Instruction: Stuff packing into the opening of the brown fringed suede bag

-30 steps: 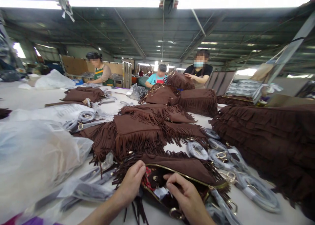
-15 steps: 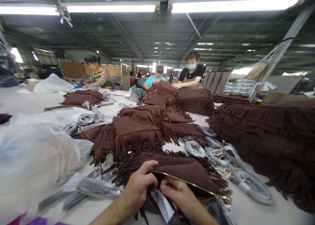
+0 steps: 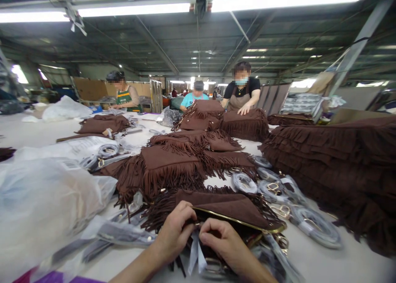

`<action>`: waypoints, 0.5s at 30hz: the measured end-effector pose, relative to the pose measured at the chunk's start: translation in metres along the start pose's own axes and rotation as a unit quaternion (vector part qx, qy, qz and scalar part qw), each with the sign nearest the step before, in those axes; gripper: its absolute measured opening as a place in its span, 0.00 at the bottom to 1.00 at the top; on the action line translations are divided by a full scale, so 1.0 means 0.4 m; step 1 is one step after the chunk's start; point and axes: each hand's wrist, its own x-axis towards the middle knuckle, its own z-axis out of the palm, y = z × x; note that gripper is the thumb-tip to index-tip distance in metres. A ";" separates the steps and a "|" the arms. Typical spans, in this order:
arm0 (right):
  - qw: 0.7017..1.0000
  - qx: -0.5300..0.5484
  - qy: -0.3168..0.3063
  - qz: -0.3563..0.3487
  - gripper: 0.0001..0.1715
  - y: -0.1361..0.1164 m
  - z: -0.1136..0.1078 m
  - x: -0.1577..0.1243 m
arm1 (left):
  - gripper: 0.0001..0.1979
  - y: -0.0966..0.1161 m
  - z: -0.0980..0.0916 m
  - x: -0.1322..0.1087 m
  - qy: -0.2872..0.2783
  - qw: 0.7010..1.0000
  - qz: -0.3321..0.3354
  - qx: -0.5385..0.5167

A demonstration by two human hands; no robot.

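Note:
A dark brown fringed bag (image 3: 229,206) lies in front of me, its gold zipper (image 3: 229,217) pulled apart along the near edge. At the left end of that opening, my left hand (image 3: 177,229) is closed in a pinch against the bag's edge. My right hand (image 3: 221,237) pinches just beside it, thumb and forefinger together. A small gold-coloured glint shows between the two hands; the fingers hide what they grip. Below them hangs a whitish wrapping strip (image 3: 194,256). A plastic-wrapped strap (image 3: 281,256) with gold hardware lies at the bag's right end.
More brown fringed bags (image 3: 173,161) are piled ahead, and a tall stack of them (image 3: 334,163) stands at right. Coiled wrapped straps (image 3: 315,227) lie between. A large plastic bag (image 3: 46,204) is at left. A co-worker (image 3: 243,89) rests a hand on the far pile.
My hands have drawn closer together at the zipper's left end, and my left forefinger has curled down. The wrapping strip now hangs more upright. The co-worker's hand has shifted right across the far pile.

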 end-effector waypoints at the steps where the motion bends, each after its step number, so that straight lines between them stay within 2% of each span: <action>1: 1.000 -0.015 0.012 -0.010 0.15 -0.001 0.002 -0.002 | 0.10 0.001 0.000 0.001 0.003 1.000 -0.005 -0.003; 4: 0.997 -0.049 0.059 -0.025 0.10 0.002 0.006 -0.002 | 0.08 0.006 -0.002 0.003 0.001 1.000 -0.016 -0.009; 8: 0.993 -0.066 0.094 -0.017 0.09 0.010 0.014 0.008 | 0.08 0.011 0.000 0.001 -0.003 1.000 -0.016 -0.011; 15: 0.992 -0.044 0.120 -0.020 0.12 0.017 0.031 0.017 | 0.09 0.030 -0.008 -0.009 -0.020 0.999 -0.007 -0.026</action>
